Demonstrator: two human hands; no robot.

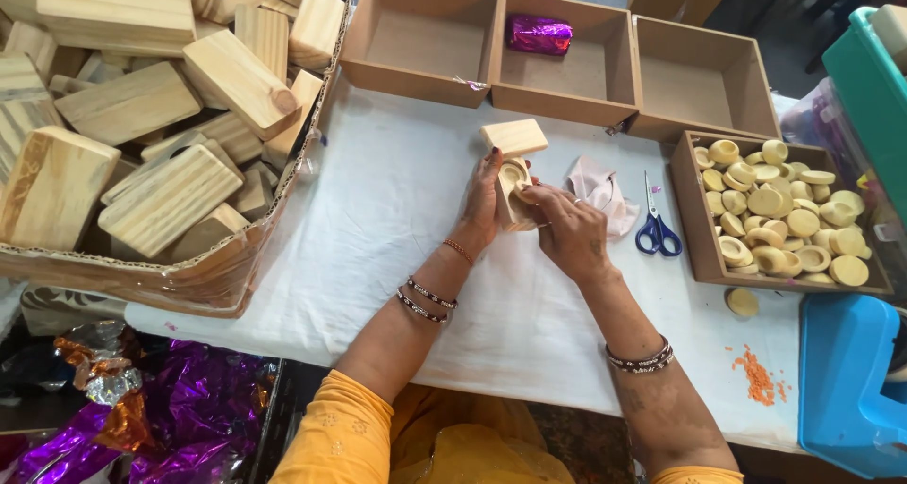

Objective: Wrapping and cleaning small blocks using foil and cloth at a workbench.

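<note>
Seen from the head camera, the left hand (484,201) is gripping a wooden block (515,196) upright over the white tabletop (378,220), while the right hand (567,227), closing in from the block's right, is pressing a round disc (513,174) against it.

Counts around the white cloth (397,210)

Beyond the cloth stand three empty-walled wooden trays (422,35), one holding a single purple foil roll (539,33); on the cloth lie one pair of blue-handled scissors (657,229) and one loose wooden block (514,136).
</note>
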